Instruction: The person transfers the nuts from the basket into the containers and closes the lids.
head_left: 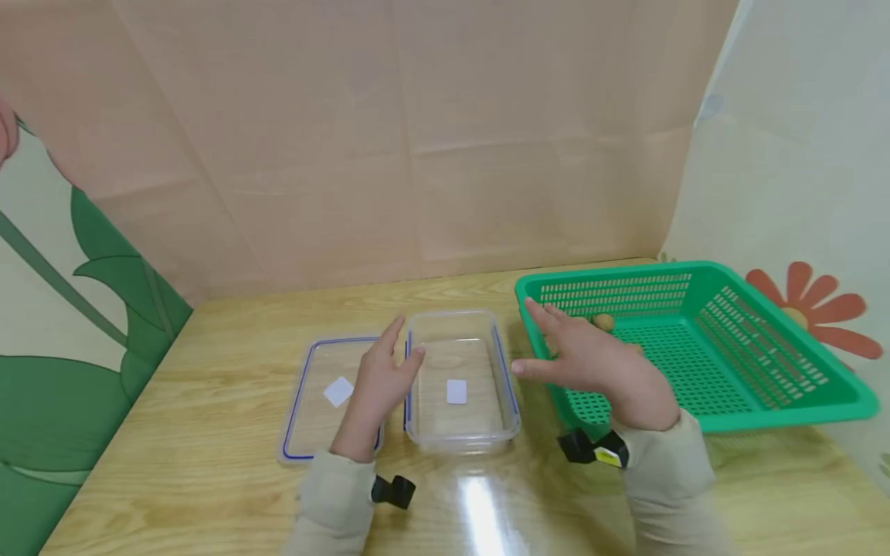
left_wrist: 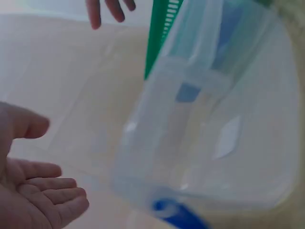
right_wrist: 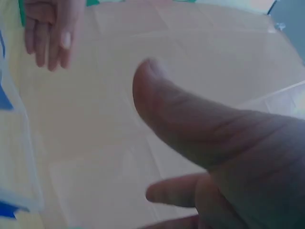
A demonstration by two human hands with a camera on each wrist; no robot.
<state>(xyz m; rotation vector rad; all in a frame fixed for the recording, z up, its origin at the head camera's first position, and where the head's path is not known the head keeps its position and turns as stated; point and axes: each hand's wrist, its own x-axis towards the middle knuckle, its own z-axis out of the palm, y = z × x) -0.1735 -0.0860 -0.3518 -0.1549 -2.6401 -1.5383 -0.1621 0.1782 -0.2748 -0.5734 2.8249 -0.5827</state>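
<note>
A clear plastic food container (head_left: 464, 442) with blue along its sides stands uncovered on the wooden table, a white square on its bottom. Just left of it lies its clear lid (head_left: 300, 425) with a blue seal and another white square. My left hand (head_left: 382, 374), fingers extended and holding nothing, hovers between lid and container. Over the left rim of a green basket (head_left: 723, 386) is my right hand (head_left: 584, 355), thumb spread from the fingers, also holding nothing. The left wrist view shows my left palm (left_wrist: 40, 191) apart from the container (left_wrist: 147, 157).
A small brown round thing (head_left: 602, 322) lies in the basket's left part, with others partly hidden behind my right hand. Pinkish-brown sheeting (head_left: 417, 154) hangs behind the table (head_left: 188, 417). A wall with a printed flower (head_left: 810, 309) stands at the right.
</note>
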